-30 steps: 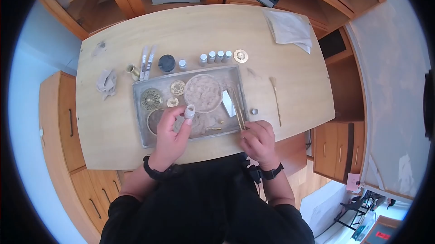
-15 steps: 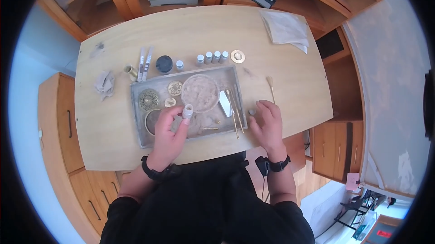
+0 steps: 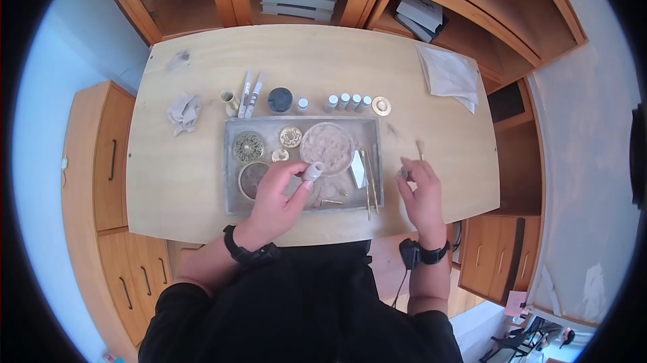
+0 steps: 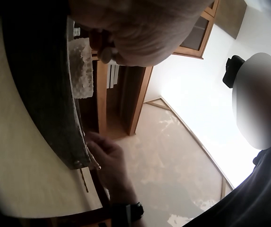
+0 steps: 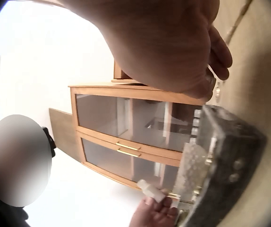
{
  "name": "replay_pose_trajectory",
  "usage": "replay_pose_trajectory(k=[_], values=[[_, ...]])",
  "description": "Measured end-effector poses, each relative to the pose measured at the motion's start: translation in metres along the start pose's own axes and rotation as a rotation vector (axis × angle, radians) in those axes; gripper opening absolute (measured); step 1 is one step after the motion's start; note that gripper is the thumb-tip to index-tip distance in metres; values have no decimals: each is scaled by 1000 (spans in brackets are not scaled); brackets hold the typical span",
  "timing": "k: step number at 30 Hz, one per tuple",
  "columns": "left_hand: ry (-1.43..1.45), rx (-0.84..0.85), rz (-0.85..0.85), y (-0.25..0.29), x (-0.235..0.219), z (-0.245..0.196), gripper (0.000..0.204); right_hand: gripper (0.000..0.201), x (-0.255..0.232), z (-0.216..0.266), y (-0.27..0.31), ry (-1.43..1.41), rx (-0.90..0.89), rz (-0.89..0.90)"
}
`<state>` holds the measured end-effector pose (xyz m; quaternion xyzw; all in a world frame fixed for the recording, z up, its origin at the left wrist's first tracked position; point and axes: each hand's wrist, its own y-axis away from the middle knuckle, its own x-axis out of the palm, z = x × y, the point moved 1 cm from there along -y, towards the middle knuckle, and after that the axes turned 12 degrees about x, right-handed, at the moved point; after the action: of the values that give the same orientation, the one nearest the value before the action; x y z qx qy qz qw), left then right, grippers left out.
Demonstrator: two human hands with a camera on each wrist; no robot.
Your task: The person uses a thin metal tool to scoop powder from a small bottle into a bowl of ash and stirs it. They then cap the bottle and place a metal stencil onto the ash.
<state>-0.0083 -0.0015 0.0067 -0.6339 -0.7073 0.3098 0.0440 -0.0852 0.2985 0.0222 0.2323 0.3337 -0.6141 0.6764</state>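
Observation:
In the head view my left hand (image 3: 275, 202) holds a small uncapped vial (image 3: 313, 171) between thumb and fingers, tilted over the tray (image 3: 232, 191). The same pale vial (image 5: 150, 190) shows in the right wrist view. My right hand (image 3: 424, 200) is at the table right of the tray, its thumb and fingers pinching a small grey cap (image 3: 402, 175). Two slender brass tools (image 3: 371, 191) lie across the tray's right front edge, beside a white rectangular plate (image 3: 358, 169). A round ash-filled dish (image 3: 329, 135) sits in the tray behind the vial.
The tray also holds an openwork brass lid (image 3: 249, 146) and a brass disc (image 3: 290, 136). Behind it stand several capped vials (image 3: 345, 100), a dark round jar (image 3: 280, 99) and a brass cup (image 3: 230, 101). A brush (image 3: 420, 149) lies beyond my right hand.
My right hand has let go of the brass tool, leaving it across the tray edge, then moved right and taken hold of the cap. The left hand still holds the vial.

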Motion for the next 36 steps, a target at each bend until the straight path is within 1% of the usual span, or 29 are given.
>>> replay_pose_trajectory(k=[3, 6, 10, 13, 15, 18, 24, 25, 27, 30, 33, 36], values=[[10, 34, 26, -5, 1, -2, 27, 44, -10, 36, -15, -165, -6, 143], [16, 39, 42, -8, 3, -5, 26, 41, -6, 76, -28, -96, -170, 283], [2, 45, 46, -8, 5, -7, 26, 34, 11, 96, -39, -88, -298, 340], [-29, 105, 32, -6, 5, -4, 27, 30, 17, 101, -41, -72, -332, 354], [-43, 106, 38, -6, 5, -4, 28, 28, 16, 105, -42, -91, -345, 369], [-47, 103, 57, -5, 6, 0, 28, 29, 17, 108, -41, -106, -411, 398], [-82, 167, 72, -5, 9, 0, 27, 34, 18, 107, -37, -61, -519, 346], [-88, 177, 77, -5, 8, 0, 27, 33, 19, 107, -37, -76, -489, 371], [-77, 173, 96, -7, 7, -1, 26, 32, 18, 106, -35, -106, -426, 416], [-65, 168, 141, -10, 5, 0, 26, 31, 18, 101, -37, -98, -422, 450], [-55, 149, 188, -11, 3, 1, 25, 31, 17, 97, -41, -84, -561, 455], [-31, 112, 233, -14, 1, -1, 25, 33, 19, 93, -42, -95, -580, 462]])
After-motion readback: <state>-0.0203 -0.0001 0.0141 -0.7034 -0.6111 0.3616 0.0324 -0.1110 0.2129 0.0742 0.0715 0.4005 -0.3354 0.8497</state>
